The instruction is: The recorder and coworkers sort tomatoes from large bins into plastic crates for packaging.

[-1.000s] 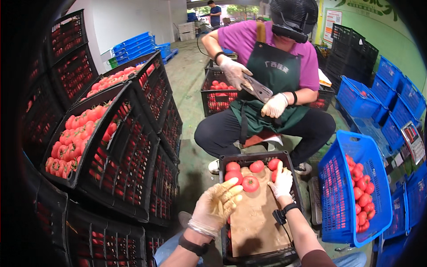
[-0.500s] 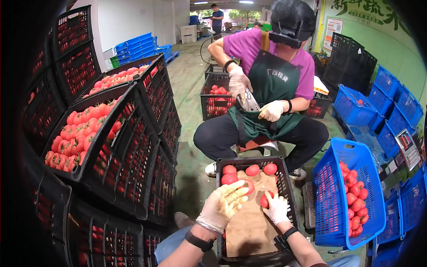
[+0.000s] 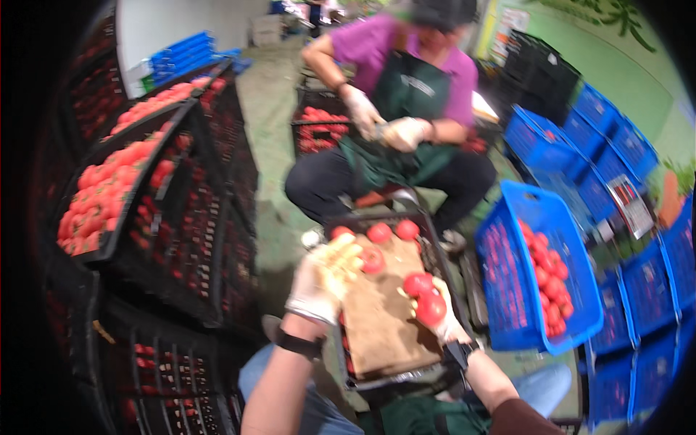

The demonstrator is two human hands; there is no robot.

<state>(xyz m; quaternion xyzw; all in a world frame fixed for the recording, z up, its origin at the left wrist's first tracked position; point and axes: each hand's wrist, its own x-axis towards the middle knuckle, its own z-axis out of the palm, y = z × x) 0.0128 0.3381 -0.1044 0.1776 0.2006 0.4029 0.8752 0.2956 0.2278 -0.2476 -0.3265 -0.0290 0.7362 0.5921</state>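
Note:
My left hand, in a pale glove, is turned palm up over the left side of a black crate, with its fingers loosely spread and nothing seen in it. My right hand, also gloved, is closed around two red tomatoes: a nearer tomato and a second tomato pressed against it. Below them, brown paper covers most of the black crate. Several tomatoes lie on its far part, among them one tomato next to my left fingertips.
Facing me sits a person in a dark green apron, gloved hands together. To the right stands a tilted blue basket of tomatoes, with more blue crates beyond. Stacked black crates full of tomatoes line the left.
My right hand has lifted and turned; two tomatoes now show in it instead of one. My left hand stays palm up. The whole view has shifted and blurred. The seated person's hands have come together.

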